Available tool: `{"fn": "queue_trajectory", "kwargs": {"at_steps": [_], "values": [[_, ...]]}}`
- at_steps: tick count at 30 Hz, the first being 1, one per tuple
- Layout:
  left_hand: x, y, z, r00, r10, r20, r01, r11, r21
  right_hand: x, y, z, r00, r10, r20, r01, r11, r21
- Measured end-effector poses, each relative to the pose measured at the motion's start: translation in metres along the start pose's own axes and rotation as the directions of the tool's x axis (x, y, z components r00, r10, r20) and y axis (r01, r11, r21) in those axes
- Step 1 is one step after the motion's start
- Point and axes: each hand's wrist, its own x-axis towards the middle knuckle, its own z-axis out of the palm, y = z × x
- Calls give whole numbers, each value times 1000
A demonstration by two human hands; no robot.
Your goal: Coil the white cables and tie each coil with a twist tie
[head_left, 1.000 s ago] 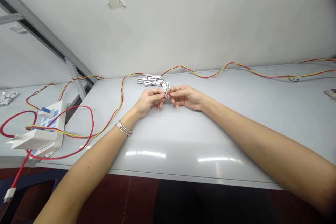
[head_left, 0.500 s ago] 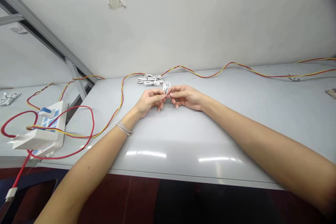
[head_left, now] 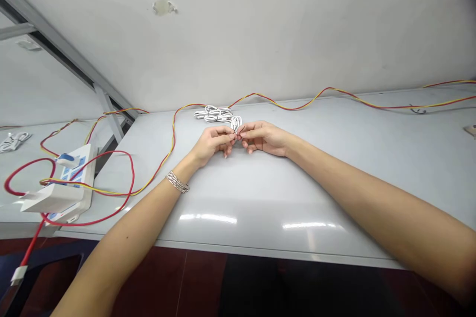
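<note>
My left hand [head_left: 213, 141] and my right hand [head_left: 262, 137] meet at the fingertips in the middle of the grey table [head_left: 260, 193]. Both pinch a small looped white cable [head_left: 236, 123], with a thin dark strand showing between the fingertips. The fingers hide the loop's lower part. Just behind it lies a bundle of white cable [head_left: 213, 114], close to my hands but apart from them. A silver chain bracelet [head_left: 177, 182] circles my left wrist.
A twisted red-and-yellow wire [head_left: 282, 105] runs along the table's back edge by the wall. To the left stand a white power strip [head_left: 61, 188] and a looped red cable [head_left: 122, 208]. A second table with a small white cable [head_left: 11, 141] lies beyond a metal frame.
My hands stay pinched together on the white loop, with only slight finger movement. The view has shifted a little.
</note>
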Motion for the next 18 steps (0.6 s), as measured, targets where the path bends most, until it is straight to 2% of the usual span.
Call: {"fn": "queue_trajectory", "kwargs": {"at_steps": [8,18], "values": [[2,-3,-3,1000,-2,29,2,1000,-1,1,0,-1,999,-5,43,4,1000,14],[1,-4,-4,999,-8,52,6,1000,26,0,1,-2,999,-17,40,16,999,31]]}}
